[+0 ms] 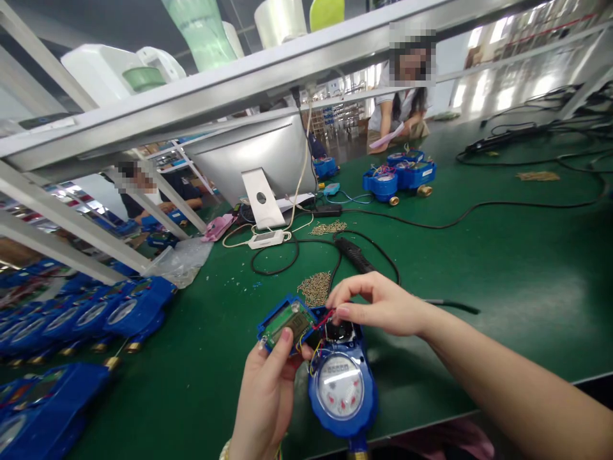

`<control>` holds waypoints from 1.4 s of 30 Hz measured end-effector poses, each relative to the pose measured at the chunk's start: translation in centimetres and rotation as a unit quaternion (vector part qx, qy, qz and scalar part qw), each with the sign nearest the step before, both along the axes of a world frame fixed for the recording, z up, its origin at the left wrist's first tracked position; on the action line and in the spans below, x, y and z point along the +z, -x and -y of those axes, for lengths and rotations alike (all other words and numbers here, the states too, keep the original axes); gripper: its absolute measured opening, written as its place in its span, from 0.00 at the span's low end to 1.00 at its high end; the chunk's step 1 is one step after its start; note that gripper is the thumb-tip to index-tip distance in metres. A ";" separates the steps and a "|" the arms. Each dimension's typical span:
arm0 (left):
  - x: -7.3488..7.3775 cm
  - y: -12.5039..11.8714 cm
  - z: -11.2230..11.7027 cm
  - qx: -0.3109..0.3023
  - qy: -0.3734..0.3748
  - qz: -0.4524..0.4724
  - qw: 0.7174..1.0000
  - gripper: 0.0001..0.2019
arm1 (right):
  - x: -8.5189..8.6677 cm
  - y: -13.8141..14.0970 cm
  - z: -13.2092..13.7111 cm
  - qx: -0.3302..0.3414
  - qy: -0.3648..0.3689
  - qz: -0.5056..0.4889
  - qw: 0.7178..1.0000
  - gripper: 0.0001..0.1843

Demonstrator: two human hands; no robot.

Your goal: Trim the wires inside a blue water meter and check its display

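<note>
Head view: left hand (268, 383) clamps LCD module (282, 324); right hand (383, 308) is poised at red wires (324, 319), grip indeterminable. Water meter (341, 386) lies between hands, long axis fore-and-aft, dial toward the wearer; right hand nearer its open compartment (341, 332).

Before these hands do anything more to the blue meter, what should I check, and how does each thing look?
1. Left hand holds the display unit: ok, thumb on its front.
2. Blue meter dial visible: ok, facing up.
3. Coloured wires all attached: cannot tell, fingers hide some ends.
4. Right hand gripping a wire: cannot tell.
5. Black corded tool out of both hands: ok, lying on the green table.
</note>
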State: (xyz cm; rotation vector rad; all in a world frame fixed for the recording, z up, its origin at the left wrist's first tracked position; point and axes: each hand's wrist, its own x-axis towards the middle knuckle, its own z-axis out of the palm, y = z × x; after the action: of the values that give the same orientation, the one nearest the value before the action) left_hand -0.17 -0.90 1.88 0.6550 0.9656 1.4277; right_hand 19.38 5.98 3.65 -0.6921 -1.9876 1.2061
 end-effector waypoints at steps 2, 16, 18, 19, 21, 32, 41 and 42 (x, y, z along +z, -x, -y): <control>-0.1 0.2 -0.2 -0.001 0.009 0.008 1.000 0.10 | 0.6 -0.3 -0.4 0.018 0.009 0.045 0.999 0.10; -0.6 0.5 -0.7 -0.027 0.020 0.044 0.998 0.09 | -1.5 0.3 -2.0 -0.132 -0.217 0.144 0.956 0.08; -0.4 0.2 -0.8 -0.046 0.029 0.036 0.998 0.07 | -1.7 0.3 -1.7 -0.168 -0.223 0.151 0.948 0.09; -0.2 0.0 -0.9 -0.048 0.030 0.032 0.998 0.07 | -1.7 0.3 -1.3 -0.180 -0.224 0.154 0.945 0.09; 0.1 -0.3 -1.0 -0.041 0.028 0.021 0.999 0.07 | -1.4 0.2 -0.2 -0.198 -0.230 0.152 0.941 0.11; 0.2 -0.2 -1.1 -0.013 0.006 -0.009 1.000 0.08 | -0.5 1.6 5.9 -0.175 -0.289 0.085 0.937 0.08; 0.0 -0.2 -0.6 -0.019 0.013 0.017 1.000 0.10 | -1.8 2.1 7.1 -0.096 -0.264 0.175 0.944 0.08; -0.1 -0.1 -0.5 -0.013 0.021 0.019 1.000 0.11 | -1.8 1.5 7.2 -0.086 -0.263 0.169 0.946 0.10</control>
State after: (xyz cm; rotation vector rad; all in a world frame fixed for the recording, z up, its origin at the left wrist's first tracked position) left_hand -0.09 -0.36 1.83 0.6051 0.9527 1.3893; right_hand 17.92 -1.23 1.82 -0.8049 -2.3352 0.4307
